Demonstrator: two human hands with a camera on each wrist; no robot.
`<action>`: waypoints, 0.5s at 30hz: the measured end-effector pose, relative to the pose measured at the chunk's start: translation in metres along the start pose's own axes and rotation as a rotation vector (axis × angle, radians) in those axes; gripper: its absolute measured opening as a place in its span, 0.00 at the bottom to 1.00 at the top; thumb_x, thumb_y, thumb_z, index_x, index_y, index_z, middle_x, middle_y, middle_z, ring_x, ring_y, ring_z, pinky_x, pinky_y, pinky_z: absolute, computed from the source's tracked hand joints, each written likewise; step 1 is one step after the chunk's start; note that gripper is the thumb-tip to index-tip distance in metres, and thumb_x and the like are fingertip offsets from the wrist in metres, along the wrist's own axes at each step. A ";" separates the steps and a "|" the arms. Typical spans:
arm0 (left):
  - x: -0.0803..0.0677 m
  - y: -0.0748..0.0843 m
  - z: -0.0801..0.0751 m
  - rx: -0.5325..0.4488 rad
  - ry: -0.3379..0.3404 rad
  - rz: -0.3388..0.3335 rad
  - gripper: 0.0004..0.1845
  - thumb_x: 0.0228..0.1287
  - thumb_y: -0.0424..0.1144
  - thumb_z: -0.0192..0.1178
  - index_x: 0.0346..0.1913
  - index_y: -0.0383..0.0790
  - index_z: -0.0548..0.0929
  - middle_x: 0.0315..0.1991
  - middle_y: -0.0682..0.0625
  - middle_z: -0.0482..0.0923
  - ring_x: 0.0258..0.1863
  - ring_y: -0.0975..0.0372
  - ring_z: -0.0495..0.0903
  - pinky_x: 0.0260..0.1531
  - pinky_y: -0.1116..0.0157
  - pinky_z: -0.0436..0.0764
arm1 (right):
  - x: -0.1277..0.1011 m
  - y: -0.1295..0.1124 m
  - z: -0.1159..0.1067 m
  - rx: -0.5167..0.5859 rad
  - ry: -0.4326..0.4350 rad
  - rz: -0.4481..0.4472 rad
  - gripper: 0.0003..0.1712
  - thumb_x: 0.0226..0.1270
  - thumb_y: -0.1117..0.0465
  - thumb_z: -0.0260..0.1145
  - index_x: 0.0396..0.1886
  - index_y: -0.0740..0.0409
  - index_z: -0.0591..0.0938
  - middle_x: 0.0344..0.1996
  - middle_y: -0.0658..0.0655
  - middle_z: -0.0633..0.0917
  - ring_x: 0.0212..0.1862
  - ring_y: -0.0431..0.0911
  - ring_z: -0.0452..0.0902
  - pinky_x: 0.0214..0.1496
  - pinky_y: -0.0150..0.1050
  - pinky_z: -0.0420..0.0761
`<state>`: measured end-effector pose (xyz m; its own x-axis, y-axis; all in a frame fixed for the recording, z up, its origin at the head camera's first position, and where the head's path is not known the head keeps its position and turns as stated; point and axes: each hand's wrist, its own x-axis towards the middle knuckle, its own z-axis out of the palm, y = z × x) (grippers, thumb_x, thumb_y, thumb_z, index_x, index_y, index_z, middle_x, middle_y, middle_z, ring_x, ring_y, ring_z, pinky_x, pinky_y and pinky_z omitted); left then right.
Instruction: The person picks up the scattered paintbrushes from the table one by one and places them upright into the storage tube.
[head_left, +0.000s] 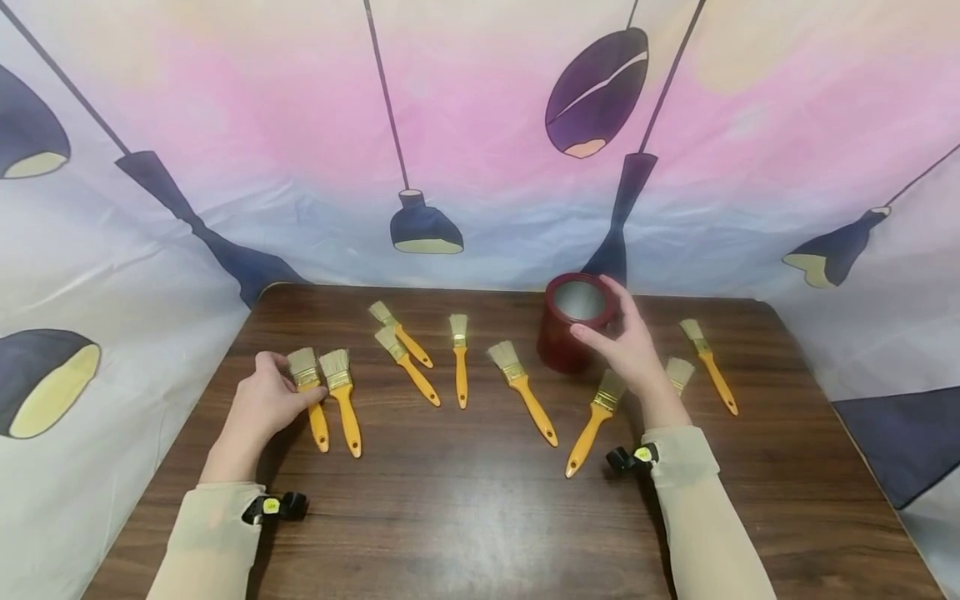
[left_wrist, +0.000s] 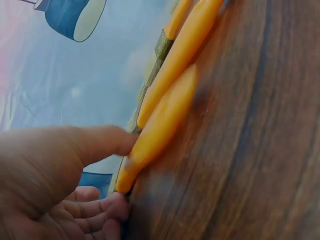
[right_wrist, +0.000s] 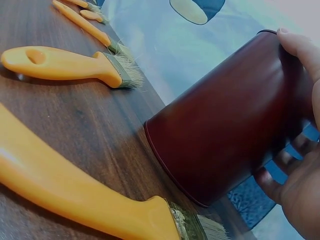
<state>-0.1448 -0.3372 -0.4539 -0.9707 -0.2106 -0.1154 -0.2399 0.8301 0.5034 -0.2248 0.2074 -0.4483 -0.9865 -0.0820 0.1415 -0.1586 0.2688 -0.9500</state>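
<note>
At the left of the table, my left hand (head_left: 266, 396) holds a paintbrush (head_left: 317, 421) with a yellow handle and pale bristles. The left wrist view shows the thumb (left_wrist: 107, 142) on one side of the brush's handle (left_wrist: 160, 127) and curled fingers at the other. A second paintbrush (head_left: 347, 408) lies just right of it. My right hand (head_left: 626, 346) grips a dark red cylindrical pen holder (head_left: 562, 337) from its right side, thumb near the rim. Its opening faces up and shows a grey inside. In the right wrist view, fingers wrap the pen holder's wall (right_wrist: 220, 120).
Several more paintbrushes lie spread over the brown wooden table (head_left: 450, 517). One brush (head_left: 596, 425) lies in front of the pen holder, another (head_left: 678, 373) is partly hidden behind the right forearm, and one (head_left: 708, 367) is farther right. A printed cloth (head_left: 480, 125) hangs behind the table.
</note>
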 end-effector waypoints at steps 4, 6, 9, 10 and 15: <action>0.004 -0.001 0.003 -0.002 0.074 0.011 0.37 0.67 0.44 0.75 0.66 0.20 0.70 0.40 0.35 0.84 0.36 0.43 0.83 0.35 0.48 0.82 | 0.001 0.001 0.001 0.003 0.003 -0.004 0.56 0.68 0.52 0.82 0.88 0.33 0.61 0.83 0.54 0.66 0.79 0.56 0.67 0.78 0.63 0.71; 0.006 -0.002 0.004 0.005 0.104 0.016 0.32 0.68 0.43 0.74 0.61 0.20 0.76 0.39 0.35 0.86 0.38 0.41 0.84 0.39 0.45 0.82 | 0.001 0.001 0.001 0.006 0.004 -0.004 0.56 0.68 0.53 0.83 0.88 0.33 0.60 0.83 0.54 0.66 0.79 0.56 0.67 0.78 0.63 0.71; 0.008 -0.003 0.006 0.012 0.126 0.017 0.26 0.69 0.44 0.74 0.56 0.22 0.82 0.39 0.36 0.87 0.41 0.40 0.84 0.44 0.41 0.81 | 0.001 0.001 0.001 0.009 0.004 -0.002 0.57 0.67 0.53 0.83 0.88 0.33 0.60 0.83 0.54 0.66 0.79 0.57 0.67 0.78 0.64 0.71; 0.008 -0.004 0.006 0.010 0.126 0.017 0.26 0.69 0.44 0.74 0.55 0.23 0.83 0.39 0.36 0.88 0.42 0.39 0.84 0.46 0.41 0.80 | 0.001 0.001 0.001 0.007 0.004 0.000 0.57 0.67 0.53 0.83 0.88 0.33 0.60 0.83 0.54 0.66 0.79 0.57 0.67 0.78 0.64 0.71; 0.009 -0.006 0.003 0.013 0.096 -0.001 0.26 0.67 0.46 0.74 0.53 0.25 0.84 0.40 0.37 0.87 0.41 0.41 0.83 0.43 0.43 0.81 | 0.001 0.003 0.000 -0.014 0.008 0.009 0.56 0.67 0.50 0.83 0.88 0.32 0.60 0.84 0.53 0.65 0.81 0.56 0.64 0.78 0.65 0.70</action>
<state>-0.1524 -0.3427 -0.4601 -0.9653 -0.2592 -0.0328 -0.2413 0.8363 0.4923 -0.2265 0.2078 -0.4507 -0.9883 -0.0716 0.1349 -0.1498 0.2828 -0.9474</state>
